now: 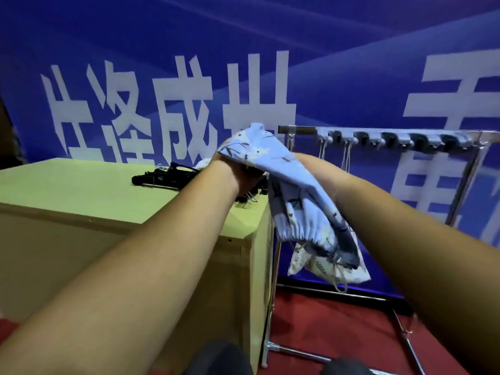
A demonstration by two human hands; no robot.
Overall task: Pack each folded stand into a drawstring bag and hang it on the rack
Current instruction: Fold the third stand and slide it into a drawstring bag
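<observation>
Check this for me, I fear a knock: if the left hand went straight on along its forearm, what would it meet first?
The left hand grips the blue drawstring bag, so that fabric comes first; past it, the left end of the rack looks next, though depth is unclear.

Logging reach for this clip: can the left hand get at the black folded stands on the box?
Probably yes: the left hand is right beside the folded stands on the box, nothing between. But it grips the blue bag, which it must release first.
</observation>
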